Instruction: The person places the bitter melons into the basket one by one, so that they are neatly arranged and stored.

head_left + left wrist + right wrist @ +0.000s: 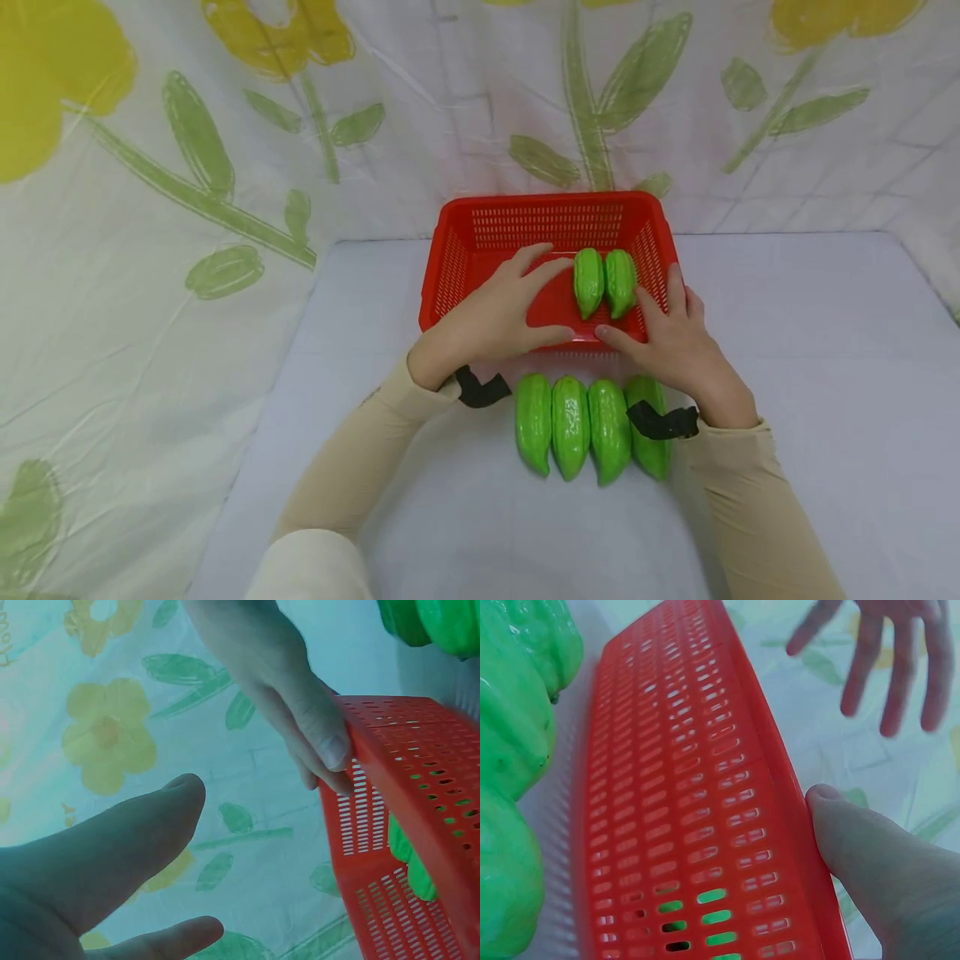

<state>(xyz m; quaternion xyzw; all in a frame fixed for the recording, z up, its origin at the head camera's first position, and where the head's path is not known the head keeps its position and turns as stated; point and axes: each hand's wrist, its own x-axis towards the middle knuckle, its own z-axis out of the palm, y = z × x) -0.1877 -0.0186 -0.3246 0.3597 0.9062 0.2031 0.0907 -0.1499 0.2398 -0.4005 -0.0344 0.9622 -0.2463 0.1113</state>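
Note:
A red plastic basket (540, 200) with slotted walls stands at the back of the table. Two glossy green ridged gourds (588, 283) lie side by side in its right half. Over the basket's middle my left hand (498, 308) is spread, fingertips close to the left gourd and nothing held. My right hand (678, 346) reaches over the near right corner, its thumb (847, 832) resting along the near rim and its other fingers spread by the right rim. Several more such gourds (570, 425) lie in a row in front of the basket, the rightmost partly hidden by the wrist strap.
A pale cloth covers the table (420, 517). Behind the basket and along the left hangs a white curtain (420, 108) printed with yellow flowers and green leaves. Black straps (480, 389) sit at both wrists.

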